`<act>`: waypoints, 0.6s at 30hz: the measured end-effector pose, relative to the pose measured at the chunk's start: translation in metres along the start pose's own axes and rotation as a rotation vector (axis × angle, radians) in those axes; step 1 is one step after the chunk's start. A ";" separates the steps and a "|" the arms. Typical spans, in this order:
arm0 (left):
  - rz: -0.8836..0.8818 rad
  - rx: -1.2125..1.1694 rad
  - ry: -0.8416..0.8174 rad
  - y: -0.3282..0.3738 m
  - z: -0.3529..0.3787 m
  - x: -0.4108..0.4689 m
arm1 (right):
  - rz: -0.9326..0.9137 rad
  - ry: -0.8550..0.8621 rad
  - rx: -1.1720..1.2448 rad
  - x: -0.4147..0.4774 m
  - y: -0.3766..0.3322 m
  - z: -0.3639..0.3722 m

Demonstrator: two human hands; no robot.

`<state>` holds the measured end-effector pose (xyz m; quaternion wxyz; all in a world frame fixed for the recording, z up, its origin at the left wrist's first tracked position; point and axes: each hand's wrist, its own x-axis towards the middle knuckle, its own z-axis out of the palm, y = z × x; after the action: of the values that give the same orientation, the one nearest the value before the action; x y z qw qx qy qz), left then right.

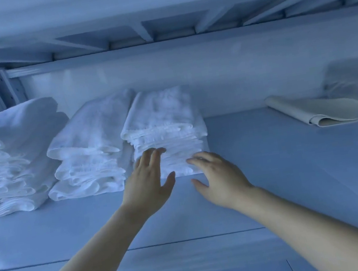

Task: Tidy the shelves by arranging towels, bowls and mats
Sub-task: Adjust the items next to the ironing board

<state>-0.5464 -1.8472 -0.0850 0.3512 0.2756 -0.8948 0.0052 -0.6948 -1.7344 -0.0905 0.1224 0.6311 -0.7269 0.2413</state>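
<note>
Pale shelf [272, 167] fills our view, white towel stacks [89, 137] at centre left. Our left hand [148, 182] and right hand [220, 180], fingers spread and empty, hover before the rightmost stack [161, 119]; a folded mat [317, 111] lies upper right.

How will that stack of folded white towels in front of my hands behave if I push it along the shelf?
The stack of folded white towels is soft cloth, so it will probably squash rather than slide stiffly. Its layers look loose, so upper towels may shear off.
</note>
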 end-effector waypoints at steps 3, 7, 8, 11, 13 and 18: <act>0.068 -0.050 -0.022 0.049 0.023 0.008 | 0.053 0.027 -0.009 -0.028 0.036 -0.024; 0.131 -0.100 -0.062 0.128 0.053 0.023 | 0.116 0.055 -0.038 -0.074 0.090 -0.062; 0.138 -0.112 -0.068 0.149 0.060 0.026 | 0.133 0.065 -0.049 -0.087 0.104 -0.072; 0.163 -0.163 -0.096 0.212 0.078 0.030 | 0.195 0.094 -0.079 -0.128 0.147 -0.104; 0.200 -0.188 -0.112 0.256 0.088 0.028 | 0.230 0.106 -0.108 -0.157 0.176 -0.127; 0.354 -0.225 -0.084 0.370 0.109 0.021 | 0.292 0.138 -0.189 -0.233 0.240 -0.187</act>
<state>-0.8114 -1.5663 -0.0859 0.3360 0.0732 -0.9380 -0.0447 -0.9120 -1.4195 -0.0904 0.1942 0.4867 -0.8201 0.2299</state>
